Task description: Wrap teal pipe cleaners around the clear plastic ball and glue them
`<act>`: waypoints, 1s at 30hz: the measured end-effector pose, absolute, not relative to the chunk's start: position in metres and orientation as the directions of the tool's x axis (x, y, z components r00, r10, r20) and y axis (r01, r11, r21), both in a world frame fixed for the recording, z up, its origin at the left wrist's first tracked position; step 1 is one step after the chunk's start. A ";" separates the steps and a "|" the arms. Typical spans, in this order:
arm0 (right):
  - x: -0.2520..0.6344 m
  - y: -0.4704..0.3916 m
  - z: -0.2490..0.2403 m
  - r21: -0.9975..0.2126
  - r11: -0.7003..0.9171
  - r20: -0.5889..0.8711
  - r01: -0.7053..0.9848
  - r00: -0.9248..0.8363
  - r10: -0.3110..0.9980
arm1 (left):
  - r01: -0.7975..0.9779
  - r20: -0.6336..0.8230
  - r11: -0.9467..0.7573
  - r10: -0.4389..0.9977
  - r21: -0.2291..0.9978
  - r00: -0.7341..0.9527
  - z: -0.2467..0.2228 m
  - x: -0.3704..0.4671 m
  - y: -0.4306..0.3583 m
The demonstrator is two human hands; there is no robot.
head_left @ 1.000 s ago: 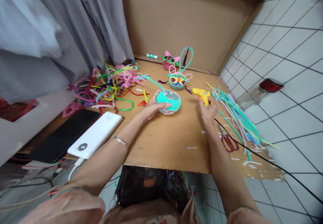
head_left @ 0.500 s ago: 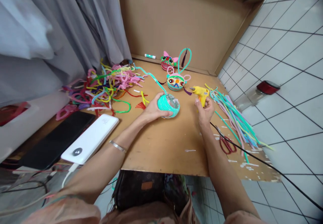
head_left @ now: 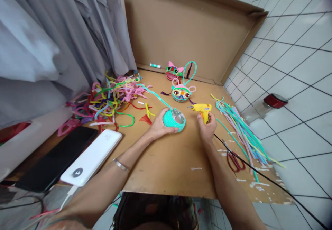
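My left hand (head_left: 160, 124) is wrapped round the left side of a cup-like ball (head_left: 170, 120) covered in turquoise pipe cleaner. From its top a loose turquoise strand (head_left: 158, 97) runs back and left toward the pile. My right hand (head_left: 207, 128) grips a yellow glue gun (head_left: 203, 108) by its handle, the nozzle pointing left, a little above and right of the ball and apart from it. Behind the ball sits a finished-looking animal head (head_left: 181, 93) with pink loop ears, and a red and green one (head_left: 173, 71) stands farther back.
Tangled pipe cleaners (head_left: 114, 97) lie at the left, straight ones (head_left: 240, 131) at the right. Red-handled scissors (head_left: 235, 161) and the black cord (head_left: 259, 172) are beside my right forearm. A white power bank (head_left: 92, 157) and black phone (head_left: 57, 157) lie at the left front; a jar (head_left: 261, 107) stands right.
The glue gun has moved left, nearer the ball, and its nozzle now points more level. The camera view has tilted up, so the table appears lower.
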State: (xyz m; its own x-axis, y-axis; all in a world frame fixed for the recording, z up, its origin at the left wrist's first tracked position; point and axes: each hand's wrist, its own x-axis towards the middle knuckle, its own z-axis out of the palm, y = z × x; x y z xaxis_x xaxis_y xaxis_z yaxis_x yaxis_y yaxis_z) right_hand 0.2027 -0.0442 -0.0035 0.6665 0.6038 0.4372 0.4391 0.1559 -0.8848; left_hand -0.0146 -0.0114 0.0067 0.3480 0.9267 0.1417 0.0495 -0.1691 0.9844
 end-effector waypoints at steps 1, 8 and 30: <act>0.203 -0.045 -0.003 -0.868 0.150 0.463 0.473 0.660 0.591 | 0.054 0.140 -0.171 0.921 0.984 0.363 0.007 -0.014 -0.012; 0.205 -0.050 -0.002 -0.655 0.113 0.674 0.747 0.510 0.534 | 0.067 0.146 -0.190 0.899 0.979 0.412 0.003 -0.014 -0.016; 0.206 -0.063 0.013 -0.260 0.108 0.876 0.960 0.187 0.445 | 0.164 0.282 -0.398 0.835 0.903 0.473 0.005 -0.011 -0.016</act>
